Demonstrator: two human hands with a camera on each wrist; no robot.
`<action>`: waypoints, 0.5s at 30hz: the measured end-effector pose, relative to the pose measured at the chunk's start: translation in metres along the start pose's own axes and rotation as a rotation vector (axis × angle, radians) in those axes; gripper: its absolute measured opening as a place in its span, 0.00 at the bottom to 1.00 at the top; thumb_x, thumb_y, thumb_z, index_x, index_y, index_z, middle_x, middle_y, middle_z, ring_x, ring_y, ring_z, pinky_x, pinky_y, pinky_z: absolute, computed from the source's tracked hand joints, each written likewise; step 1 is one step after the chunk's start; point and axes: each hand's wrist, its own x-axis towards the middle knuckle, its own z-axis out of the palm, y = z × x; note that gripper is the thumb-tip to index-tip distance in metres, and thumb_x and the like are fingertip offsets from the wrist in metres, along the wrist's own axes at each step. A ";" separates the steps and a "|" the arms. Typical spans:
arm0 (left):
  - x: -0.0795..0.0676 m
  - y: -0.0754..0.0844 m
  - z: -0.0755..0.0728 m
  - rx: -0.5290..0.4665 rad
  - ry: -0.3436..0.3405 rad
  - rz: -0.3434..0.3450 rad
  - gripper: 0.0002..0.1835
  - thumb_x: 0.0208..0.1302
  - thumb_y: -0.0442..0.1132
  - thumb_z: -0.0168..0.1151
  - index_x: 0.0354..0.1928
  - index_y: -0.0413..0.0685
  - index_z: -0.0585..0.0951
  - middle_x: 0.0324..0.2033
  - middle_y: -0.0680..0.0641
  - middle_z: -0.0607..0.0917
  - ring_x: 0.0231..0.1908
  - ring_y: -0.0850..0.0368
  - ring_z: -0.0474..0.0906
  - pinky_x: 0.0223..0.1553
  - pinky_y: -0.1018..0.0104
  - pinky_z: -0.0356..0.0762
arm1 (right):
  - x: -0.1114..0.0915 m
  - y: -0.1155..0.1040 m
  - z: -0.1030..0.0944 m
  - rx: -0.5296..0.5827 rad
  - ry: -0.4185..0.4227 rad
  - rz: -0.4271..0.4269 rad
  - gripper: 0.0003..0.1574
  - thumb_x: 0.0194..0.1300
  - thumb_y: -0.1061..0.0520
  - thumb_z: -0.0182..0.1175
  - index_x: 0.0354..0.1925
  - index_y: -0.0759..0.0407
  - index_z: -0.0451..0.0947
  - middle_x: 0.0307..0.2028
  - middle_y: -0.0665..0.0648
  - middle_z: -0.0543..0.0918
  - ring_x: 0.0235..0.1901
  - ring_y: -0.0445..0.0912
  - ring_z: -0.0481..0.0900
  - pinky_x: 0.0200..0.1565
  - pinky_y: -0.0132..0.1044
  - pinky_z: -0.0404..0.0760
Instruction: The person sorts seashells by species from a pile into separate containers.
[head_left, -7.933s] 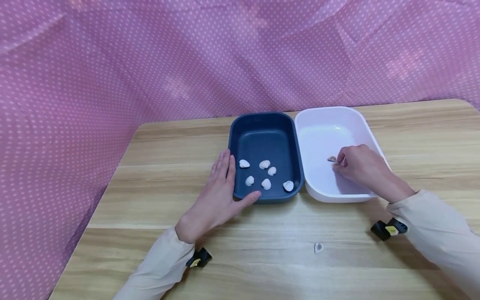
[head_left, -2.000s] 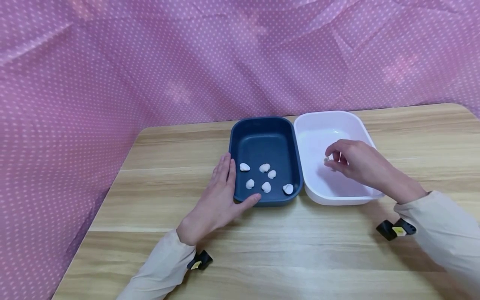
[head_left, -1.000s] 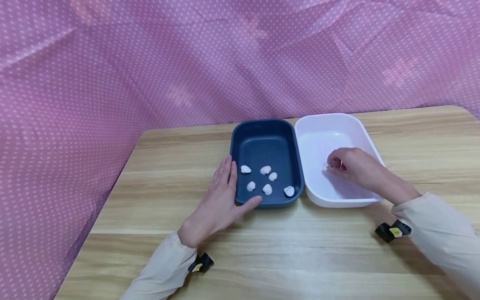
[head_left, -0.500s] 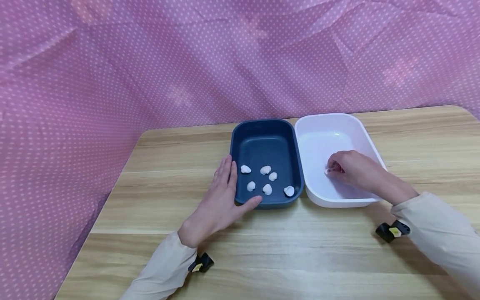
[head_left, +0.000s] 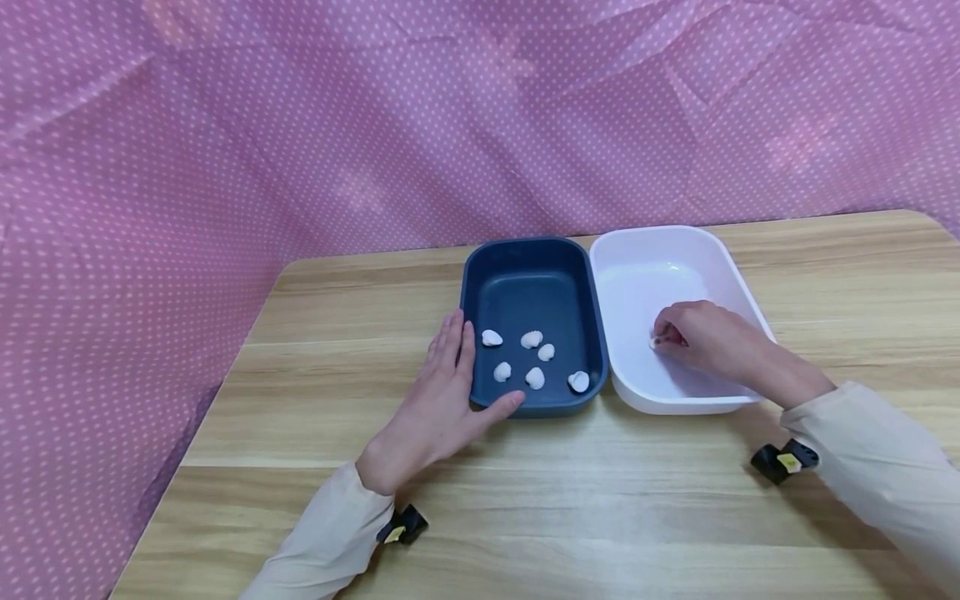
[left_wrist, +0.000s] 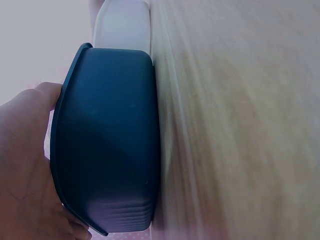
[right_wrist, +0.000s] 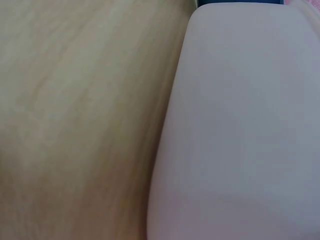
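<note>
My left hand (head_left: pixel 429 400) rests with straight fingers along the left rim and near corner of a dark blue tray (head_left: pixel 529 252); the left wrist view shows it on the rim of that blue tray (left_wrist: pixel 107 135). Inside lie several white ribbed seashells, among them one (head_left: pixel 578 382) in the near right corner. My right hand (head_left: pixel 708 340) reaches down into a white tray (head_left: pixel 630 398). Its thumb and curled fingers pinch a small pale seashell (head_left: pixel 654 342) close to the tray's floor. Most of that shell is hidden by the fingers.
Both trays stand side by side on a wood-grain table (head_left: pixel 570 500). A pink dotted cloth (head_left: pixel 450 125) hangs behind and to the left. Black wrist cameras sit at both cuffs. The right wrist view shows mostly the white tray's outer wall (right_wrist: pixel 240 125).
The shell lying on the table's front 7.9 seconds ago is gone from there. Since two seconds ago my right hand has lowered toward the white tray's floor. The left hand stays put.
</note>
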 end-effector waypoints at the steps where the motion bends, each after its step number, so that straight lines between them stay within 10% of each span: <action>1: 0.000 0.000 0.000 0.000 0.000 0.000 0.62 0.52 0.84 0.33 0.76 0.42 0.42 0.76 0.46 0.34 0.74 0.50 0.31 0.70 0.51 0.44 | 0.000 0.000 0.000 -0.004 0.003 0.001 0.07 0.55 0.67 0.68 0.34 0.62 0.82 0.27 0.50 0.80 0.28 0.43 0.73 0.33 0.39 0.75; 15: 0.000 -0.001 -0.002 -0.006 -0.023 0.007 0.62 0.53 0.83 0.34 0.75 0.44 0.40 0.76 0.46 0.33 0.74 0.50 0.29 0.70 0.51 0.44 | 0.001 -0.001 0.001 -0.044 0.024 -0.012 0.07 0.55 0.67 0.68 0.34 0.61 0.81 0.27 0.50 0.79 0.28 0.44 0.72 0.33 0.40 0.74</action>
